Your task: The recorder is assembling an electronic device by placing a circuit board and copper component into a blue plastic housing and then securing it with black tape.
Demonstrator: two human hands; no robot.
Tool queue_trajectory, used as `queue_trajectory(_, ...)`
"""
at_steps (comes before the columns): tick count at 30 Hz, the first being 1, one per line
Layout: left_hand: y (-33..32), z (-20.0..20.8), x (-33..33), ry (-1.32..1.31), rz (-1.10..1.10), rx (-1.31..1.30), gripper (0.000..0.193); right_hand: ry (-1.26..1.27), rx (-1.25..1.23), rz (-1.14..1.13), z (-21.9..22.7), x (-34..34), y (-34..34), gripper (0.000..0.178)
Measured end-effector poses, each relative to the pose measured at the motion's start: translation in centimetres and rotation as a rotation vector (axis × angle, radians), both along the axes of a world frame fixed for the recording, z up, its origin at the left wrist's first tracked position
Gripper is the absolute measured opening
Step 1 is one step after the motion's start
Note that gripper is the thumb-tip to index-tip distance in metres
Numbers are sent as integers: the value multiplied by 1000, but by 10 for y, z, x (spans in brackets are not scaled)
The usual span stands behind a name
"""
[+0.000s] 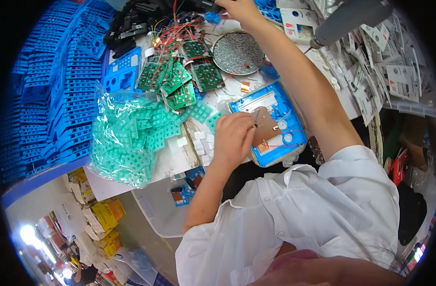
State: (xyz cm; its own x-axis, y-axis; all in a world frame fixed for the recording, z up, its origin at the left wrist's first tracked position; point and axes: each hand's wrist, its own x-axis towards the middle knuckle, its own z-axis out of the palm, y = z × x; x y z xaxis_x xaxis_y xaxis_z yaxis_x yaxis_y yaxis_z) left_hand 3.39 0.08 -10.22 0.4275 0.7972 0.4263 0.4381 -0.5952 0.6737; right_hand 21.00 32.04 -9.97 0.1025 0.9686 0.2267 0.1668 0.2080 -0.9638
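My left hand point(233, 139) pinches the edge of a brown circuit board point(265, 127), copper-coloured along its lower side. The board is tilted over a blue plastic housing point(294, 107), which has white round parts and thin red wires inside. My right arm stretches to the far edge of the bench. There my right hand point(241, 10) has its fingers closed on the end of a black plastic part point(209, 5), partly cut off by the picture's edge. Close by are green circuit boards point(180, 78) with red wires and a round tin point(238, 53) of small metal pieces.
Stacked blue housings point(60, 95) fill the left side. A clear bag of turquoise rubber keypads point(127, 138) lies at the bench's near left. An electric screwdriver point(351, 24) hangs at the upper right, above white printed panels point(401, 81). A plastic bin point(156, 214) stands below.
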Motion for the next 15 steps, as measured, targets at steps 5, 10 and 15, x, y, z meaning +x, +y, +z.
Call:
queue_trajectory(5, -5, -17, 5, -203, 121, 34, 13, 252, -184, 293, 45, 39, -180, 34)
queue_trajectory(10, -3, -11, 12, -235, 152, 31, 10, -85, -450, 565, 68, 119, -263, 28)
queue_trajectory(15, -3, -6, 11, -206, 150, -39, 9, -120, -641, 734, 65, 123, -275, 28)
